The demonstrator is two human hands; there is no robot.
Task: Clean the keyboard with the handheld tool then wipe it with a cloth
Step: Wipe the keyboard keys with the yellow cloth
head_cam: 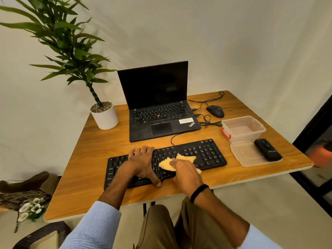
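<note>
Two hands on the keyboard (206, 155)

I see the left hand (142, 162) flat on the keys, fingers spread. The right hand (186, 174) presses the yellow cloth (186, 157) mid-keyboard; it is blurred, so I cannot tell its finger grip.

"ThinkPad" is printed on the near right corner of the laptop (143, 130) palm rest. Beside it a white sticker (186, 120) is fixed, its text too small to be read. On the keyboard (206, 153), "Caps Lock" and "Alt" are made out. Pale lettering on the handheld tool (268, 150) cannot be read.
</note>
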